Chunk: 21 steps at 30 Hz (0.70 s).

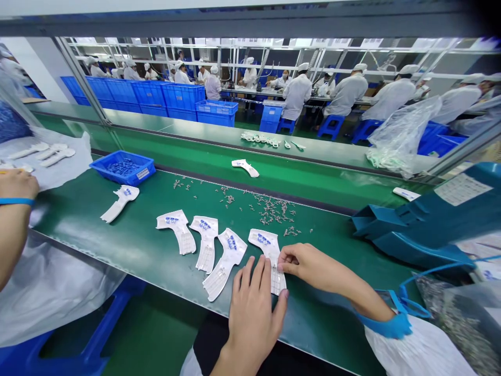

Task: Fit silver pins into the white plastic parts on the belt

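A white gun-shaped plastic half-shell (263, 238) with blue pieces set in its wide end lies in front of me. My left hand (252, 308) rests over its lower left edge, fingers stretched out flat. At the right edge of its handle, my right hand (303, 261) has thumb and forefinger pinched together; whatever they hold is too small to name. More such shells lie in a row to the left, the closest being a tilted half-shell (230, 250) near my left fingertips. Many small metal parts (274, 209) are scattered behind the shells.
A blue tray (124, 168) of small blue pieces stands at left, near a co-worker's hand (15, 190). Another white shell (246, 167) is on the green conveyor belt (188, 162). A teal plastic holder (426, 214) rises at right, beside a clear bag (457, 313) of small parts.
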{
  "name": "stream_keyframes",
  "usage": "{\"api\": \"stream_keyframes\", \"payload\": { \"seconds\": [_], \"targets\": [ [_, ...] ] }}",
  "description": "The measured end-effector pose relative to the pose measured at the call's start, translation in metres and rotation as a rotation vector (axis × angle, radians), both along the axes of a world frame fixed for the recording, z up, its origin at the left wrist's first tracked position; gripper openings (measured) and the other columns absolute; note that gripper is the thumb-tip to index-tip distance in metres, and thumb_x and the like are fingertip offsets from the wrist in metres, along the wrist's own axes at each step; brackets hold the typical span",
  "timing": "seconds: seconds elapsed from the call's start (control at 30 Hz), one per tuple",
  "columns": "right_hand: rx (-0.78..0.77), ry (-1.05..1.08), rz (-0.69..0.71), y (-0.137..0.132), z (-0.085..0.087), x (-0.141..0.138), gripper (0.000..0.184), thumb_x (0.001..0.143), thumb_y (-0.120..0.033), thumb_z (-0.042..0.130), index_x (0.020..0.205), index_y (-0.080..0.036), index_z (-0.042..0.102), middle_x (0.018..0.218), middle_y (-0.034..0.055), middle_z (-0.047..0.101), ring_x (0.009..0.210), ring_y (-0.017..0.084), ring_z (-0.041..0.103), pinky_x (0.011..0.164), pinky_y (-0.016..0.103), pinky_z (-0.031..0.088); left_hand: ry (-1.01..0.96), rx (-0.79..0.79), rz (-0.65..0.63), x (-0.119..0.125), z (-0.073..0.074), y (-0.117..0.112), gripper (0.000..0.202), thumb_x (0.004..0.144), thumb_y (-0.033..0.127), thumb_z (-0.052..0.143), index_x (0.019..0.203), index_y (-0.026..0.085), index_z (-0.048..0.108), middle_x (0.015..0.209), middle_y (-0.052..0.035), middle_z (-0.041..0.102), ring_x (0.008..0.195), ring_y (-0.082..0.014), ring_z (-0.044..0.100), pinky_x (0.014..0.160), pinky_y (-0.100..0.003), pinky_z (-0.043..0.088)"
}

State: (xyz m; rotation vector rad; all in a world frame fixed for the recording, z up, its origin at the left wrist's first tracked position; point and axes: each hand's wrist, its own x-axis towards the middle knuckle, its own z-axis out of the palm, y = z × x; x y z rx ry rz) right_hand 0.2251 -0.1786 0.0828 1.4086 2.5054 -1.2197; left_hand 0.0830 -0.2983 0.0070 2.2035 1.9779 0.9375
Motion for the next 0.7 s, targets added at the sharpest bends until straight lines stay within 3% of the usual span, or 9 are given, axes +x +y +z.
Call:
{"api": "stream_keyframes", "payload": {
  "seconds": [0.17, 0.27, 0.37, 0.47, 0.6, 0.7],
  "targets": [
    [-0.025, 0.027, -0.081, 0.004, -0.013, 0.000, 0.009, 0.086, -0.025, 0.061, 0.088, -0.021, 0.053, 0.077, 0.0023, 0.069, 0.071, 0.018, 0.062, 0.061, 0.027, 0.044, -0.038, -0.044, 0.002, 0.001, 0.002, 0.000, 0.046, 0.095, 0.033, 0.055, 0.138, 0.017, 0.051, 0.136, -0.0105, 0.060, 0.132, -0.0329, 0.048, 0.102, -0.049, 0.044],
    [-0.177, 0.128, -0.179, 0.000, -0.021, 0.002, 0.020, 0.084, -0.030, 0.065, 0.090, -0.021, 0.048, 0.073, 0.0014, 0.068, 0.067, 0.017, 0.062, 0.060, 0.028, 0.048, -0.053, -0.071, -0.010, 0.000, 0.003, 0.001, 0.045, 0.094, 0.030, 0.056, 0.137, 0.017, 0.051, 0.132, -0.0106, 0.061, 0.131, -0.0334, 0.048, 0.102, -0.049, 0.045],
    [-0.381, 0.324, -0.353, -0.009, -0.026, 0.003, 0.038, 0.081, -0.043, 0.071, 0.100, -0.020, 0.047, 0.077, 0.0018, 0.068, 0.075, 0.018, 0.065, 0.067, 0.030, 0.054, -0.048, -0.052, -0.007, -0.002, 0.001, 0.000, 0.046, 0.096, 0.029, 0.054, 0.139, 0.014, 0.049, 0.132, -0.0128, 0.060, 0.130, -0.0325, 0.049, 0.101, -0.047, 0.046],
    [-0.468, 0.438, -0.499, -0.018, -0.028, 0.000, 0.053, 0.079, -0.056, 0.071, 0.110, -0.018, 0.052, 0.080, 0.0016, 0.066, 0.076, 0.017, 0.065, 0.073, 0.030, 0.056, -0.032, -0.017, -0.005, -0.004, -0.002, -0.002, 0.049, 0.098, 0.028, 0.050, 0.144, 0.013, 0.043, 0.136, -0.0139, 0.057, 0.131, -0.0308, 0.049, 0.101, -0.043, 0.046],
    [-0.429, 0.447, -0.386, -0.024, -0.030, -0.007, 0.050, 0.078, -0.061, 0.069, 0.095, -0.014, 0.065, 0.079, 0.0041, 0.066, 0.069, 0.015, 0.062, 0.070, 0.030, 0.055, -0.010, 0.005, -0.015, -0.004, -0.006, -0.002, 0.051, 0.099, 0.027, 0.049, 0.147, 0.016, 0.041, 0.140, -0.0126, 0.055, 0.133, -0.0301, 0.049, 0.101, -0.042, 0.046],
    [-0.395, 0.466, -0.318, -0.022, -0.029, -0.007, 0.046, 0.081, -0.059, 0.068, 0.093, -0.014, 0.069, 0.080, 0.0044, 0.068, 0.070, 0.016, 0.062, 0.067, 0.028, 0.053, -0.027, 0.031, 0.015, -0.001, -0.011, -0.001, 0.052, 0.098, 0.028, 0.048, 0.149, 0.017, 0.039, 0.143, -0.0125, 0.054, 0.133, -0.0307, 0.048, 0.102, -0.043, 0.045]
  ]
}}
